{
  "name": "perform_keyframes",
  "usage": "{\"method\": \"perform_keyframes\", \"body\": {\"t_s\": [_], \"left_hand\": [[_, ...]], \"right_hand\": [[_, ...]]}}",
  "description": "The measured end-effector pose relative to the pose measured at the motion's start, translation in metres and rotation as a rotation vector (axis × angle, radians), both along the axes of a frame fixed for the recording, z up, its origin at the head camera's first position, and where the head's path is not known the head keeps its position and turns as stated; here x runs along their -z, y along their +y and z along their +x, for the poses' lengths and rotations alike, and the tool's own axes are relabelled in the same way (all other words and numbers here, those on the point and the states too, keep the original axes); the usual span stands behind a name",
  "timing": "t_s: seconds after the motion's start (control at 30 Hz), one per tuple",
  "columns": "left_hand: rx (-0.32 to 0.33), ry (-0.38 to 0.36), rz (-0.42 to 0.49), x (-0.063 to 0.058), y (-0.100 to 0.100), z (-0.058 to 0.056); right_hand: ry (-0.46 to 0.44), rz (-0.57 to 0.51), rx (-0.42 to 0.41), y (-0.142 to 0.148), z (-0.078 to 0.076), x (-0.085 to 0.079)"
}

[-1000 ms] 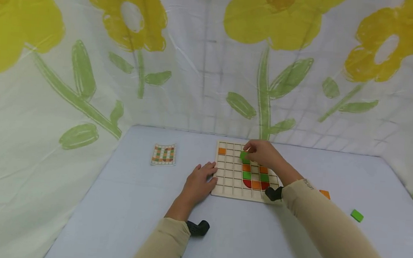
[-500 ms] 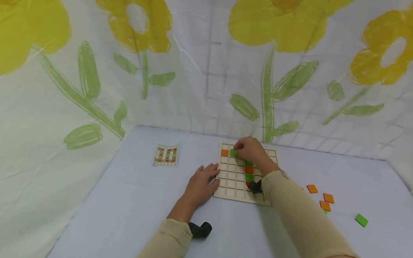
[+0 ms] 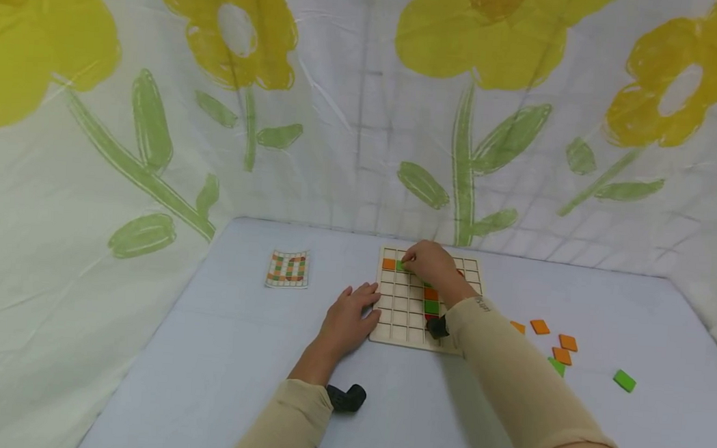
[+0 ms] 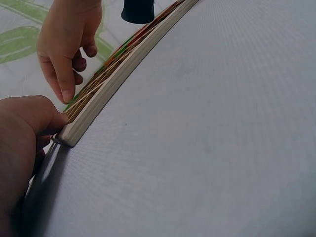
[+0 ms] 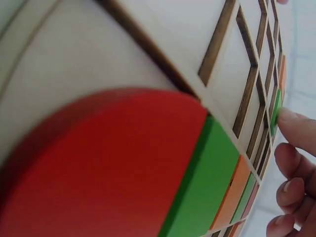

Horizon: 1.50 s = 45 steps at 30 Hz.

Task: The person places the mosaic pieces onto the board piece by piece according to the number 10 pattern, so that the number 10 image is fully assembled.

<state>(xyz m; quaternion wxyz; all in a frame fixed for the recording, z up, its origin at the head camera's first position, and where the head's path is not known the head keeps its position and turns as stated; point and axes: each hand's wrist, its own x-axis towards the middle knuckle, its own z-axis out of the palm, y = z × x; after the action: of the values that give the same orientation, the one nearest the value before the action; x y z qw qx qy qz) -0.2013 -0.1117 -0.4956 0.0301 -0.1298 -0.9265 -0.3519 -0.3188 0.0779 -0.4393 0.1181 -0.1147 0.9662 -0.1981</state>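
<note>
touching a small green rectangular tile (image 3: 400, 266) on a pale wooden grid board (image 3: 400, 302), the right hand (image 3: 431, 261) pinches or presses it; which, i cannot tell. an orange square tile (image 3: 389, 264) sits just left of that hand. the left hand (image 3: 348, 319), fingers (image 3: 366, 298) loosely spread, touches the board's left edge. loose orange tiles (image 3: 540, 327) lie right of the right hand.
</note>
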Motion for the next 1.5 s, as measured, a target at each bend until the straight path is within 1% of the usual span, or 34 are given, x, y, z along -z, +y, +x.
{"method": "perform_keyframes", "body": {"t_s": [0.13,0.27,0.37,0.47,0.67,0.8,0.9,1.03,1.13,1.17,1.27,1.33,1.4,1.5], "left_hand": [[0.003,-0.002,0.002,0.001,0.0,0.0],[0.004,-0.003,0.004,0.002,0.0,0.0],[0.007,-0.005,0.017,0.001,0.001,0.001],[0.007,0.001,0.02,0.0,0.001,0.001],[-0.011,0.01,-0.001,-0.001,0.0,0.0],[-0.011,0.014,-0.001,0.0,0.0,0.0],[-0.018,0.012,-0.005,0.001,-0.001,0.0],[-0.019,0.012,0.001,0.002,0.0,0.0],[-0.014,0.013,0.006,0.001,0.0,0.0],[-0.015,0.01,0.008,0.001,0.0,0.0],[-0.019,0.005,0.008,0.001,0.0,0.0],[-0.02,0.003,0.011,0.002,0.0,0.0],[-0.02,0.002,0.011,0.002,0.0,0.0],[-0.018,-0.001,0.01,0.002,0.0,0.0]], "right_hand": [[0.01,0.016,-0.009,-0.002,0.004,-0.004],[-0.012,-0.055,-0.01,0.006,0.01,-0.01],[-0.019,-0.133,-0.007,0.023,0.012,-0.015],[-0.024,-0.158,-0.004,0.047,0.015,-0.02],[-0.014,-0.083,-0.009,0.107,0.023,-0.026],[-0.013,-0.028,0.001,0.14,0.036,-0.027],[-0.047,0.005,0.002,0.16,0.048,-0.026],[-0.116,0.052,-0.003,0.181,0.064,-0.026],[-0.162,0.066,0.0,0.193,0.075,-0.024],[-0.163,0.065,-0.008,0.197,0.078,-0.023],[-0.127,0.046,-0.049,0.203,0.084,-0.017],[-0.081,0.036,-0.077,0.204,0.088,-0.013],[-0.049,0.037,-0.081,0.202,0.09,-0.009],[-0.037,0.045,-0.075,0.198,0.092,-0.007]]}}
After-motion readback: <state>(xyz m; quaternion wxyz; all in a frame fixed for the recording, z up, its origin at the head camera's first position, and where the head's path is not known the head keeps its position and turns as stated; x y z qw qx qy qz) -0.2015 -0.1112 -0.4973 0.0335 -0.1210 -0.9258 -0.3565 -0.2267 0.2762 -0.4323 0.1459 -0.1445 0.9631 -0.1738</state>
